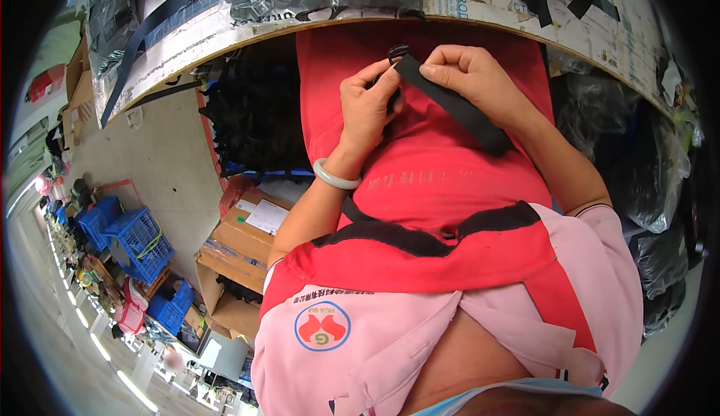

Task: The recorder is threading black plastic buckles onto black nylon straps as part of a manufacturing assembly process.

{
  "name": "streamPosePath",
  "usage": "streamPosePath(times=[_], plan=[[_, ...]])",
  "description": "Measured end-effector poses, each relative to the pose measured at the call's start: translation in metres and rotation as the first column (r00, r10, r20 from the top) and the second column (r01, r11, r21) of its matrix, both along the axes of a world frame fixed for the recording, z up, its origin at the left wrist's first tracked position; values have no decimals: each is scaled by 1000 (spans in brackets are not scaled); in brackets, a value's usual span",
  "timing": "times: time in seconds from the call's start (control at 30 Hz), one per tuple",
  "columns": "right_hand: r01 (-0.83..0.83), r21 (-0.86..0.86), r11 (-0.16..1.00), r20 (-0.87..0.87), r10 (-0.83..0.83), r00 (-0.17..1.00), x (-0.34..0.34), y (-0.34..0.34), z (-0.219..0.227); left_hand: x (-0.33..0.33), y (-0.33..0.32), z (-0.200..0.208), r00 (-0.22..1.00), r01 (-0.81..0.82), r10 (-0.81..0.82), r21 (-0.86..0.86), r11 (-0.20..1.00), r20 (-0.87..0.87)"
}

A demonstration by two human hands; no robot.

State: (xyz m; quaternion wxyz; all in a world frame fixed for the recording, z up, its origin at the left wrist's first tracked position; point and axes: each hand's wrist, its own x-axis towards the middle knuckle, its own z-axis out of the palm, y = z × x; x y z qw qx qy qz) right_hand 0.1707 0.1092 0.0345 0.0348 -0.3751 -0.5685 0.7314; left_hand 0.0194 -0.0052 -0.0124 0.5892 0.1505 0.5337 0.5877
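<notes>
Bright, even light on your left grip [365,109] and right grip [474,79]; heavy bending toward the rim.
You get both sharply, with soft shading. Just beyond them, the edge of the counter [180,62] bows into an arc. Well to their lower left, strip lights [136,390] glow white along a curve, and the distance there turns small and soft. Left of your grips, a black pile [259,109] sinks into shadow; to the right, plastic bags [651,185] catch pale glare. Blackness fills the corners.
</notes>
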Motion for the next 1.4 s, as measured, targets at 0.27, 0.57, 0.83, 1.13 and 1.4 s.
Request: streamPosePath(times=[0.27,0.57,0.83,1.13,1.4], plan=[[139,-215,967,-72,-158,985,-7,-1,-10,2,4,-3,906,-42,120,195,980,-407],[186,-229,955,-132,-220,967,-14,-3,-12,0,9,-6,683,39,234,355,934,-692],[91,-300,949,-188,-152,970,-14,12,-20,-12,8,-8,782,142,68,283,948,-620],[209,608,766,-372,42,927,-12,0,-27,-16,17,11,989,-18,24,-40,999,147],[160,175,972,-157,-133,979,-9,0,1,-10,15,13,984,-130,138,80,988,-113]])
